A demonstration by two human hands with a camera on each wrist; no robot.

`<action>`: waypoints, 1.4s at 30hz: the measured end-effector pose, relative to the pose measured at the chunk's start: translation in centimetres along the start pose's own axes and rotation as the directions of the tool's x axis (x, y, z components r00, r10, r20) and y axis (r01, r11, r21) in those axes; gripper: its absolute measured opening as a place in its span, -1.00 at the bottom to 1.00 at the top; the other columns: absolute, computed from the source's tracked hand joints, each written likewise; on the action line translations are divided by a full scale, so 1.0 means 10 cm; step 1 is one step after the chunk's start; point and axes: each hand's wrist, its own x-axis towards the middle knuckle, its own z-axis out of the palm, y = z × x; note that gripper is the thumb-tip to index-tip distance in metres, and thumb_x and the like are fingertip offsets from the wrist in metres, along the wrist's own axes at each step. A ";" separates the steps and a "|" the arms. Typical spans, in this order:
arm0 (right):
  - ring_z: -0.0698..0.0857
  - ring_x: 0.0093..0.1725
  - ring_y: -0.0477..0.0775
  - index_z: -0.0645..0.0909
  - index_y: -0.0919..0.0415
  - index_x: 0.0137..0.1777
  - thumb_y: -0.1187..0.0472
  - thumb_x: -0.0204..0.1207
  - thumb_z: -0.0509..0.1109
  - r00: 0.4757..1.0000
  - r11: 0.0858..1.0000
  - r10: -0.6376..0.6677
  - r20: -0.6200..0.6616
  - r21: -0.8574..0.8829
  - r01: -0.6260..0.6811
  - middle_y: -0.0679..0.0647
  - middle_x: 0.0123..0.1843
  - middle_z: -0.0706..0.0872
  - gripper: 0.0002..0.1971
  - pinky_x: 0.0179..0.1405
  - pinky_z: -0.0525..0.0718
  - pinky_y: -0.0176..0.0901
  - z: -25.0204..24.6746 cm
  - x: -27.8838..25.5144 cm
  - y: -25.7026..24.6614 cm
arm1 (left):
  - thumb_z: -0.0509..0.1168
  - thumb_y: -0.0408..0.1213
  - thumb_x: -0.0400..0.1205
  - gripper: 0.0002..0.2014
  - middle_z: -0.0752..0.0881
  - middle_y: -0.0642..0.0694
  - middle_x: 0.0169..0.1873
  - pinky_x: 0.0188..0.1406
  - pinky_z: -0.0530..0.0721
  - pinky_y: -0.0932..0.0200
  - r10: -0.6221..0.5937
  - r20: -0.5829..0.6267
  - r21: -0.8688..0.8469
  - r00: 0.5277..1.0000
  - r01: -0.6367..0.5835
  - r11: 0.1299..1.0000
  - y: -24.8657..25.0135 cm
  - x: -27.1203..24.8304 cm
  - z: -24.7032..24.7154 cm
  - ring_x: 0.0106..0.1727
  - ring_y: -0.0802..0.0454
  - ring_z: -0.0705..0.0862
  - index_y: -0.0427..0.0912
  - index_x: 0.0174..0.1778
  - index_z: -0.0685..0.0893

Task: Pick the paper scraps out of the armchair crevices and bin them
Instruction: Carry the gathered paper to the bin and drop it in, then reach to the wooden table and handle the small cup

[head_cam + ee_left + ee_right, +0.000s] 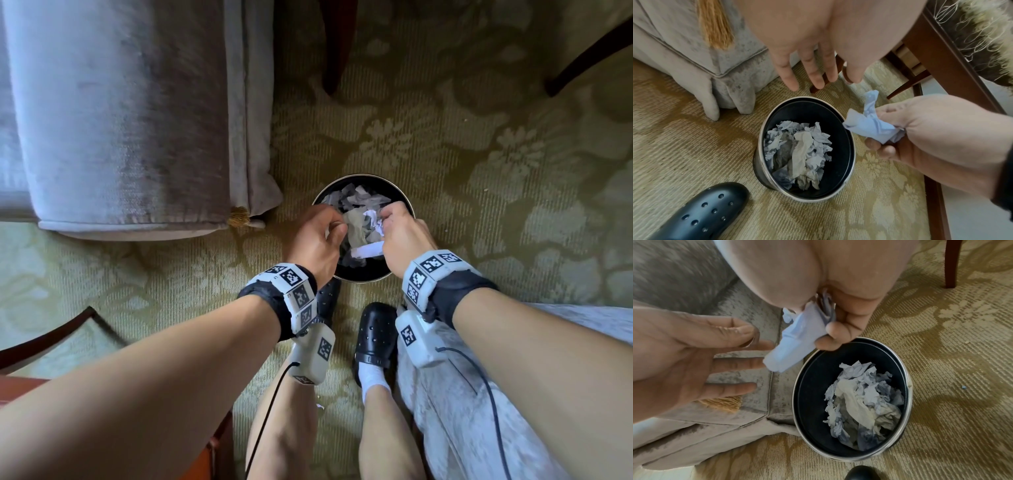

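A round black bin (363,274) stands on the carpet beside the grey armchair (130,113), with several crumpled paper scraps (356,202) inside. My right hand (387,222) hovers over the bin's right side and grips a crumpled white paper scrap (368,251). In the right wrist view that held scrap (795,344) hangs from the curled right hand (824,335) above the bin (812,378). My left hand (334,226) is over the bin's left side, empty. The left wrist view shows the left hand (816,81) with straight fingers above the bin (838,154), and the held scrap (869,125).
My feet in black clogs (375,332) stand just before the bin. Dark wooden chair legs (337,51) rise behind it. A gold tassel (238,216) hangs at the armchair's corner. A tiny blue scrap (963,387) lies on the patterned carpet (479,154).
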 end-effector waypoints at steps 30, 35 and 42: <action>0.75 -0.40 -0.01 0.42 0.05 -0.02 0.09 0.61 0.24 0.998 0.995 -0.062 0.031 -0.076 0.064 0.04 -0.18 0.73 -0.93 -0.20 0.75 0.04 -0.52 -0.72 -0.55 | 0.31 0.06 0.53 -0.85 0.76 0.05 -0.29 -0.18 0.66 0.16 -0.178 -0.053 0.221 0.983 0.185 0.957 0.59 -0.38 -0.51 -0.17 -0.06 0.71 0.16 -0.31 0.63; 0.79 -0.37 0.04 0.47 0.15 -0.06 0.16 0.63 0.27 0.977 0.979 -0.174 0.120 -0.087 0.185 0.09 -0.22 0.78 -0.92 -0.19 0.79 0.09 -0.73 -1.36 -1.00 | 0.37 0.06 0.56 -0.88 0.76 0.03 -0.27 -0.21 0.64 0.19 -0.199 -0.195 0.135 0.960 0.228 0.964 0.79 -1.05 -0.93 -0.16 -0.05 0.72 0.14 -0.21 0.73; 0.74 -0.18 0.00 0.55 0.01 -0.31 -0.13 0.45 0.49 0.855 0.736 -0.444 0.267 -0.436 0.518 -0.03 -0.30 0.77 -0.72 0.00 0.72 -0.02 -0.65 -2.41 -1.72 | 0.41 0.06 0.54 -0.86 0.66 0.15 -0.40 -0.24 0.49 0.25 -0.293 -0.357 -0.037 0.887 0.300 0.953 0.74 -2.41 -1.65 -0.16 0.04 0.69 0.15 -0.30 0.73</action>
